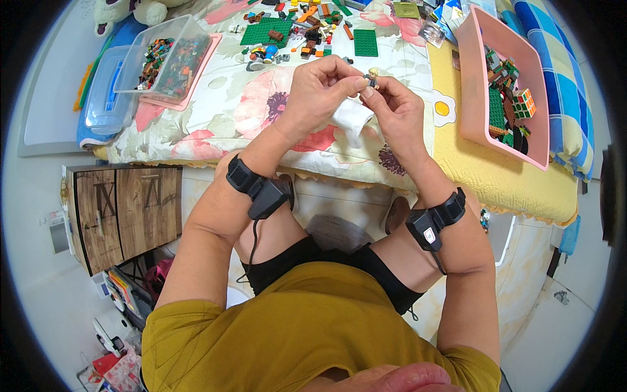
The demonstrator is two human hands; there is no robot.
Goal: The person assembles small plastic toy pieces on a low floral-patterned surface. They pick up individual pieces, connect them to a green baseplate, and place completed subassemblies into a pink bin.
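Both hands meet over the near part of the flowered cloth. Between their fingertips is a small toy minifigure (372, 76) with a light yellowish head and a dark body. My left hand (317, 91) pinches it from the left with thumb and bent fingers. From the right, my right hand (396, 108) grips it between thumb and forefinger. Fingertips cover part of the figure, so its lower body is hard to make out. Just below the hands sits a crumpled white tissue or cloth (353, 121); whether a finger holds it cannot be seen.
Beyond my hands lie loose building bricks (317, 29) and green baseplates (366, 43). A clear plastic box (134, 62) of small pieces stands at left. A pink bin (471, 98) with bricks and a puzzle cube (524, 103) stands at right. A wooden cabinet (149, 202) is lower left.
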